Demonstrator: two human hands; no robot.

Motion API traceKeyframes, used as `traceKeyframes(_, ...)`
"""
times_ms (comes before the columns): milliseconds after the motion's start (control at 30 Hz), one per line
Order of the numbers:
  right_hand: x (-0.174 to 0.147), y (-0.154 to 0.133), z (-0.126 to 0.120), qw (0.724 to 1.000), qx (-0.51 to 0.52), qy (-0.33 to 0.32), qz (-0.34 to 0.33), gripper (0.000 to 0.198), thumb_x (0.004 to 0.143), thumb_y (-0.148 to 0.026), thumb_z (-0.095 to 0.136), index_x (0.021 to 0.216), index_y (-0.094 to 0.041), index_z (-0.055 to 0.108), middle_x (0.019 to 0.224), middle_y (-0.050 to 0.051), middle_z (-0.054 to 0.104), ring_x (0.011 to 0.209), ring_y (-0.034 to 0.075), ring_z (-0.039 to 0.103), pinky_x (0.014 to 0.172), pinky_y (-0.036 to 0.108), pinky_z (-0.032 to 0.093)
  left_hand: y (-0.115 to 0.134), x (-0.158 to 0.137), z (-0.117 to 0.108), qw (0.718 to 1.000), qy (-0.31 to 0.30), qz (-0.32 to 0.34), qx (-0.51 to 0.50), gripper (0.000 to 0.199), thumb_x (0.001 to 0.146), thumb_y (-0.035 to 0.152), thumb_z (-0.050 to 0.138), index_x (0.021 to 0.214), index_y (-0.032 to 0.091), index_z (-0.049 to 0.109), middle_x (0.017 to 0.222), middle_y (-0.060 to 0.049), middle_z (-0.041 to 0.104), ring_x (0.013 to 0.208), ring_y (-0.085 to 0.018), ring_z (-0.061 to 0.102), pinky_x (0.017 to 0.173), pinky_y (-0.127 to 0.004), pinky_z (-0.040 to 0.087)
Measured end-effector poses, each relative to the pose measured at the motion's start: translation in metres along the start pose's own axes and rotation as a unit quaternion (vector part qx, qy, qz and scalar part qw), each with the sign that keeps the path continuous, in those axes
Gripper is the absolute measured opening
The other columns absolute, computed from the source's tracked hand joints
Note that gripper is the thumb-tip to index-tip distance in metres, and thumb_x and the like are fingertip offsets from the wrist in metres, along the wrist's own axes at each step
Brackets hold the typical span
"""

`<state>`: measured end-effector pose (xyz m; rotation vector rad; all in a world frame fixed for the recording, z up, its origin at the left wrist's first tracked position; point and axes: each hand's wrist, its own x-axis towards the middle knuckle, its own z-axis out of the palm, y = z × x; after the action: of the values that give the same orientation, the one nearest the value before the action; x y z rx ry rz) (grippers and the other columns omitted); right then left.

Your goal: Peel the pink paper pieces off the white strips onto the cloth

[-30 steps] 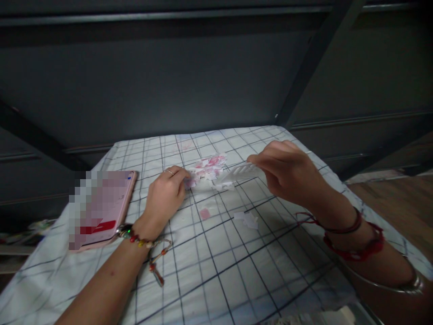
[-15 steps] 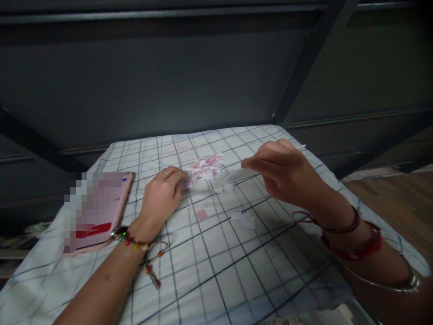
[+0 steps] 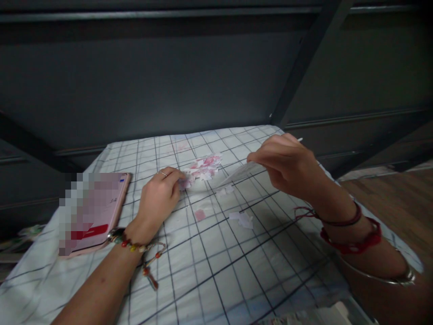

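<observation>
My left hand (image 3: 160, 194) rests on the cloth with its fingers closed at the left end of a cluster of pink and white paper scraps (image 3: 204, 167). A thin translucent film (image 3: 237, 174) slopes up from beside that cluster to my right hand (image 3: 287, 167), which is raised and pinches the film's upper end. Behind the right knuckles pokes the white tip of a thin stick (image 3: 300, 139); the rest of it is hidden. Loose white scraps (image 3: 242, 220) and a small pink square (image 3: 200, 215) lie on the cloth between my hands.
A checked white cloth (image 3: 189, 271) covers the table. On the left lies a pink-edged phone (image 3: 123, 194), its screen partly blurred out. Part of a container (image 3: 333, 313) shows at the bottom edge. A dark panel (image 3: 152, 81) stands behind the table.
My right hand has moved slightly up and to the right, lifting the film a little higher. My left hand stays by the scraps; the whole view has shifted slightly.
</observation>
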<state>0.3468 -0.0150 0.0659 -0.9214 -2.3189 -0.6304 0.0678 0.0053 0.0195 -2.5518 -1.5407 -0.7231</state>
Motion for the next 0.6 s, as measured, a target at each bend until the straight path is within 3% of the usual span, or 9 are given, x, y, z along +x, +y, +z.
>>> traceKeyframes(100,0.0006,0.0005,-0.0011,1.0,0.009,0.003,0.001,0.034,0.074,0.003,0.041,0.088,-0.022,0.061,0.068,-0.001,0.06,0.069,0.016,0.051,0.065,0.03,0.035,-0.0005,0.0,0.0002,1.0,0.003,0.004,0.001,0.032,0.078,0.01,0.035,0.089,0.017,0.064,0.097,-0.006,0.067,0.09,-0.022,0.062,0.083,-0.034,0.05)
traceKeyframes(267,0.0009,0.0031,-0.006,0.994,0.09,-0.054,0.025,0.032,0.076,0.002,0.04,0.082,-0.021,0.062,0.067,0.0,0.06,0.07,0.015,0.053,0.066,0.029,0.04,-0.0011,0.0005,0.0007,1.0,0.003,0.006,-0.003,0.033,0.078,0.01,0.034,0.089,0.016,0.065,0.095,-0.007,0.067,0.089,-0.021,0.063,0.081,-0.034,0.051)
traceKeyframes(433,-0.0007,0.0064,-0.0097,0.995,0.087,-0.016,0.042,0.031,0.075,0.001,0.04,0.08,-0.022,0.06,0.069,-0.001,0.062,0.072,0.016,0.055,0.069,0.03,0.042,-0.0021,0.0004,0.0019,1.0,0.007,0.009,-0.003,0.032,0.078,0.01,0.035,0.089,0.017,0.065,0.096,-0.006,0.067,0.09,-0.022,0.063,0.083,-0.034,0.051)
traceKeyframes(600,-0.0006,0.0055,-0.0101,0.993,0.101,-0.038,0.037,0.029,0.075,0.001,0.042,0.077,-0.022,0.06,0.065,0.0,0.059,0.069,0.016,0.053,0.065,0.03,0.041,-0.0017,0.0003,0.0018,1.0,0.001,0.006,-0.002,0.032,0.078,0.01,0.036,0.089,0.017,0.065,0.097,-0.006,0.067,0.09,-0.022,0.063,0.083,-0.035,0.051)
